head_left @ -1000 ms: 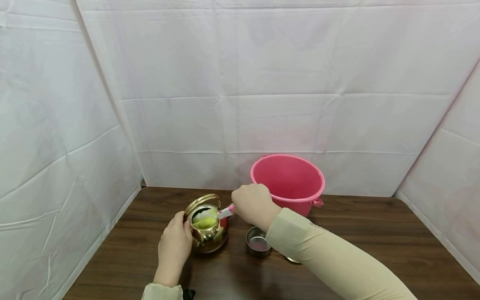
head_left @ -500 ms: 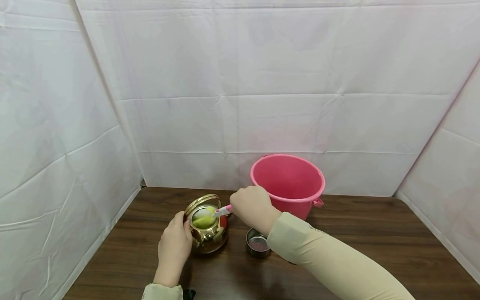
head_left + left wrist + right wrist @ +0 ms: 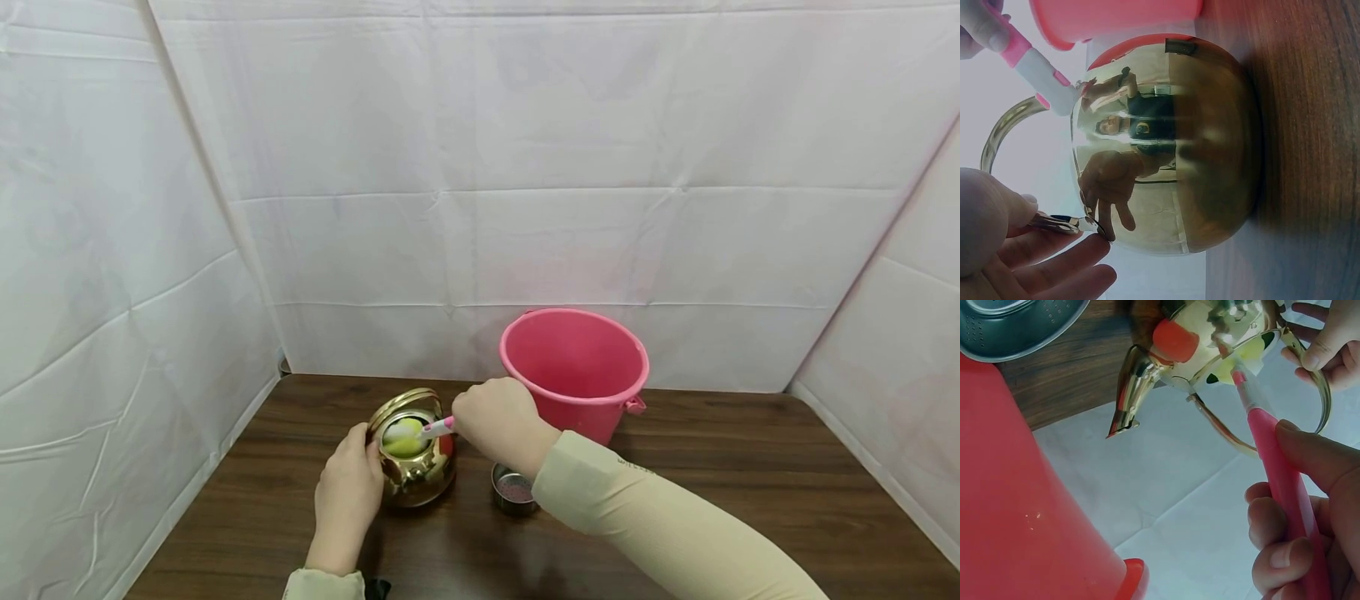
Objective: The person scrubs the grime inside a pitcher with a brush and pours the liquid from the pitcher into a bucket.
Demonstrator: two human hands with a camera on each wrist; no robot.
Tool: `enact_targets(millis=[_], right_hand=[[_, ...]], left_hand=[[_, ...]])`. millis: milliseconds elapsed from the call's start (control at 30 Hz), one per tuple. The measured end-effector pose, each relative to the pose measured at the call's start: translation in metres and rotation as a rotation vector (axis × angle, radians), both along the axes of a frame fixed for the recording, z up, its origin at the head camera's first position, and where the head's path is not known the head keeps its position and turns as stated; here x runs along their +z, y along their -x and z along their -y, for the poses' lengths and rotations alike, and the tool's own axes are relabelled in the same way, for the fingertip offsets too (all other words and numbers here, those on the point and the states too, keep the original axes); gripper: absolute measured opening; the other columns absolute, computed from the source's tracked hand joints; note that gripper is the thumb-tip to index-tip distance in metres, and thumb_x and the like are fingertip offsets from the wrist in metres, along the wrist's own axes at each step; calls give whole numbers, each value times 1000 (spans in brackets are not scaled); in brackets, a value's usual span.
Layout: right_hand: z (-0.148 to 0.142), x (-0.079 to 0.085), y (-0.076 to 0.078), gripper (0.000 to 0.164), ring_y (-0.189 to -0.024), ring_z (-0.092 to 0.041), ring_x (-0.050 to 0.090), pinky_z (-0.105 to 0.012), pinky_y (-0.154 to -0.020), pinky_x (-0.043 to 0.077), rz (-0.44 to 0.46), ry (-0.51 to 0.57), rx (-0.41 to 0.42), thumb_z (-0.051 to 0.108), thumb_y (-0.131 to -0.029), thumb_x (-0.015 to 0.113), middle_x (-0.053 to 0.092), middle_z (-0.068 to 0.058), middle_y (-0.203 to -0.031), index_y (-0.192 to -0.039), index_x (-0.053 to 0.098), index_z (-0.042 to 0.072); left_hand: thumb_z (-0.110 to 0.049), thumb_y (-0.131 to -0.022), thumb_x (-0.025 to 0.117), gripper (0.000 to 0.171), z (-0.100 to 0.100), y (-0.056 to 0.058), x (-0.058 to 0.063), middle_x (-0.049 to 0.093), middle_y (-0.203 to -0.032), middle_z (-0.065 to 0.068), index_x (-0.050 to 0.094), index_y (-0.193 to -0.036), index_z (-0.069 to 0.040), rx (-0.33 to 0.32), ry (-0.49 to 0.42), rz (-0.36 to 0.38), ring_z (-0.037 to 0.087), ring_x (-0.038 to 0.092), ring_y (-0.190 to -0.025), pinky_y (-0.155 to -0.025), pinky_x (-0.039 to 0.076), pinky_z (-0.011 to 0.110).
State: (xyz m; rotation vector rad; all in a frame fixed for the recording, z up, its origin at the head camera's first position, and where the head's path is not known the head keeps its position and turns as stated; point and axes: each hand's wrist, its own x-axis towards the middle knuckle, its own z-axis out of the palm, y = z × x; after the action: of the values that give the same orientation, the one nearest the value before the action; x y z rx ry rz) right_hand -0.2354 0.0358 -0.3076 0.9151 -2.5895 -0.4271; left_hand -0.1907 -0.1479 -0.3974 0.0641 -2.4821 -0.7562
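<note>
A shiny gold kettle (image 3: 416, 483) stands on the wooden table with its top opening uncovered. My left hand (image 3: 347, 492) is at its left side, thumb and fingers pinching the foot of the arched handle (image 3: 1057, 222). My right hand (image 3: 498, 423) grips the pink and white handle (image 3: 1282, 472) of a cleaning brush. The brush's yellow and white sponge-like head (image 3: 405, 437) sits in the kettle's mouth, its lower part hidden inside. In the right wrist view the kettle's spout (image 3: 1130, 384) points toward the bucket side.
A pink bucket (image 3: 592, 414) stands behind my right hand, near the back cloth. A small perforated steel strainer (image 3: 514, 492) lies right of the kettle, partly behind my right cuff. White cloth walls (image 3: 555, 167) enclose the dark wooden table (image 3: 712, 450).
My right hand has shifted slightly left and down, and the brush head has turned in the kettle's mouth. A golden rim beneath the right forearm is now covered. My left hand stays put.
</note>
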Motion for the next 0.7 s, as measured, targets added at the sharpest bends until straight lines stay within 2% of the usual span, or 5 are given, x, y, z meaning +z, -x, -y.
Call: enact_targets(millis=[300,700], right_hand=[[1,2,-4,35,-41,-11,40,-27,-35,36,32,-25,17,44,-86,66,46,6,-50,-63,58,19],[-6,5,-4,40,-40,-12,39,-30,-35,35,44,-8,47,39,-88,62,42,7,-46,-54,49,22]], left_hand=[[-8,-94,55,24,0,0,0,65,-100,25,56,-113,6,4,0,2,45,64,-78,-54,50,52],[-9,-93,55,23,1,1,-2,65,-100,25,56,-112,5,12,-9,-5,46,64,-81,-57,50,55]])
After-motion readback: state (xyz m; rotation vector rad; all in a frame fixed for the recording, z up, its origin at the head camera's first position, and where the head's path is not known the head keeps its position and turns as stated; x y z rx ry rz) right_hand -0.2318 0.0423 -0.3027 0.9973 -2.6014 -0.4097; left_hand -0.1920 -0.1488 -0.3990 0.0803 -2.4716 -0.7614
